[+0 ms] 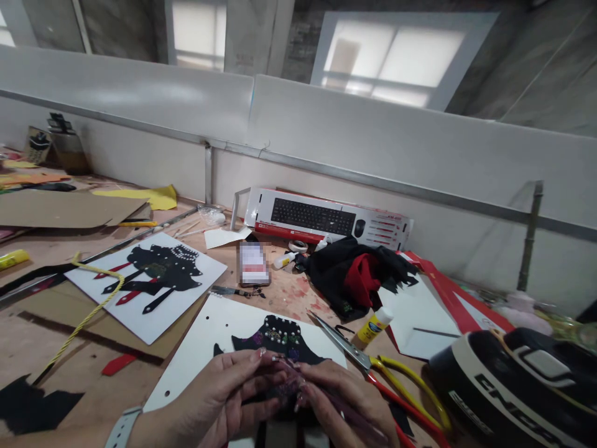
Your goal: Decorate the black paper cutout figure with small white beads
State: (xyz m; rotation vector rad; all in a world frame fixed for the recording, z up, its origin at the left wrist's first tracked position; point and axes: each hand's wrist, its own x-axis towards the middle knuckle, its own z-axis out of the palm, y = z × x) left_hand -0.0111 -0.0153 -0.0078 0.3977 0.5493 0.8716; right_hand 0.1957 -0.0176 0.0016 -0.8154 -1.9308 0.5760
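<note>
Near the bottom centre, my left hand (233,389) and my right hand (352,398) meet with bent fingers. Between their fingertips is a purplish, see-through thing (290,372); its kind I cannot make out. Part of it runs back under my right hand. Just beyond lies a black fabric cutout (303,341) dotted with white beads and purple and green patches, on a white board (196,348). My hands hide the cutout's lower part. Scissors (361,356) with yellow and red handles lie right of my right hand, by a yellow glue stick (373,326).
A second beaded black cutout (163,267) lies on a white sheet at left. Behind are a phone (254,262), a keyboard box (326,218) and black and red cloth (345,274). A large black bottle (513,386) stands at right. Yellow cord (88,317) crosses the left side.
</note>
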